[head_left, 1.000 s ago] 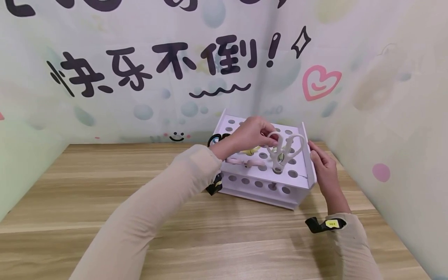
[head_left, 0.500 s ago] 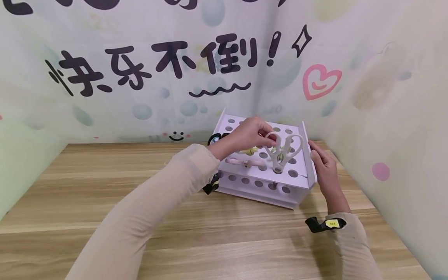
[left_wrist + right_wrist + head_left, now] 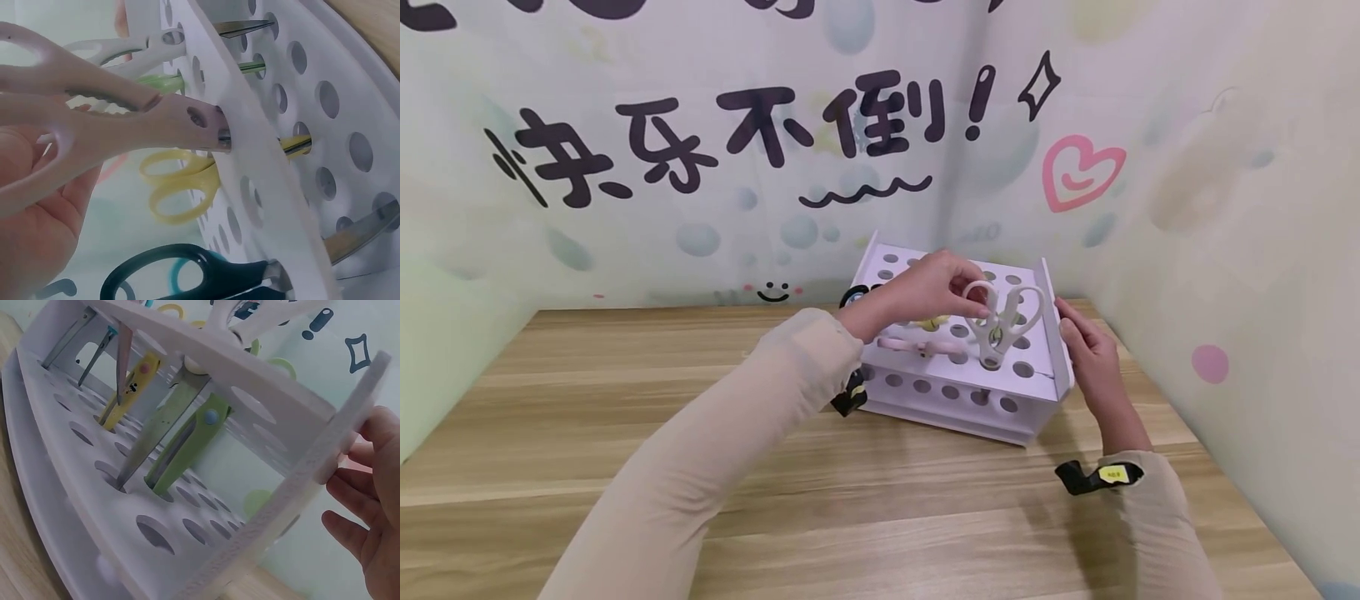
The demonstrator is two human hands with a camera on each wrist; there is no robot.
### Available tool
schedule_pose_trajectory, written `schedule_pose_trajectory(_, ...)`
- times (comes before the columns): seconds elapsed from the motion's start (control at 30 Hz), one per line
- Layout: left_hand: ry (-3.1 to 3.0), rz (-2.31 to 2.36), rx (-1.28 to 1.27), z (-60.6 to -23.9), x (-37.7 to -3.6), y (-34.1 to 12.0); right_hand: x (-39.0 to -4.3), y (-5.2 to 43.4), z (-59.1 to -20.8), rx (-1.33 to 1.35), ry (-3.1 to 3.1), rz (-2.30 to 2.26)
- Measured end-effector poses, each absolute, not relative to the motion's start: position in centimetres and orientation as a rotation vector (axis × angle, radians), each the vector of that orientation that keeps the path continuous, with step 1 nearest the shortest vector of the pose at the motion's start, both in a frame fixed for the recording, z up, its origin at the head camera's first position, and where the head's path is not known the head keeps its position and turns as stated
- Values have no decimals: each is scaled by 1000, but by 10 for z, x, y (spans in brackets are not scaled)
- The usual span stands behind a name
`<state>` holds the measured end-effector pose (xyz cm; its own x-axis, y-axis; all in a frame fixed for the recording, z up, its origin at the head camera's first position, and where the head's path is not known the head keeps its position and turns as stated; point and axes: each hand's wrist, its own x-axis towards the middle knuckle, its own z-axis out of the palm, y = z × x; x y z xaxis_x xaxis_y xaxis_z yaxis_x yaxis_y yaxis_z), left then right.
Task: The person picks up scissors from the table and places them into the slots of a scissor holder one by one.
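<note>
White-handled scissors [image 3: 997, 332] stand in a hole at the right of a white perforated rack [image 3: 1028, 421], handles up. My left hand [image 3: 938, 287] reaches over the rack and pinches the left handle loop; some fingertips are hidden. In the right wrist view the scissors' blade [image 3: 145, 440] hangs down to a lower hole. My right hand [image 3: 1096, 354] rests its fingers against the outside of the rack's right side panel. Pink scissors [image 3: 134, 128], yellow scissors [image 3: 209, 181], dark-handled scissors [image 3: 222, 275] and green scissors [image 3: 192, 445] also sit in the rack.
The rack stands on a wood-grain table [image 3: 850, 517] near the back cloth [image 3: 700, 50], which bears printed writing and a pink heart. A side cloth [image 3: 1285, 292] closes in on the right. Black straps [image 3: 1097, 477] sit at the wrists.
The whole head view has shifted slightly. My left hand stays at the white-handled scissors, which have barely moved, and my right hand stays at the side panel.
</note>
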<state>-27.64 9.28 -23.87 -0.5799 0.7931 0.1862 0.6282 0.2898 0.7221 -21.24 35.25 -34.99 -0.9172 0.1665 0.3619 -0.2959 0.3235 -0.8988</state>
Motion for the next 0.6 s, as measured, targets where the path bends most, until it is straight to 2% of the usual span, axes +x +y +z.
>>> schedule_pose_trajectory(0.23,2285,1296,1232,-232,-281,80,-210,361,-344,226,-2176,1699)
schedule_pose_trajectory(0.6,2446,1393,1133,-217,-282,25,-181,377,-318,215,-2472,1264)
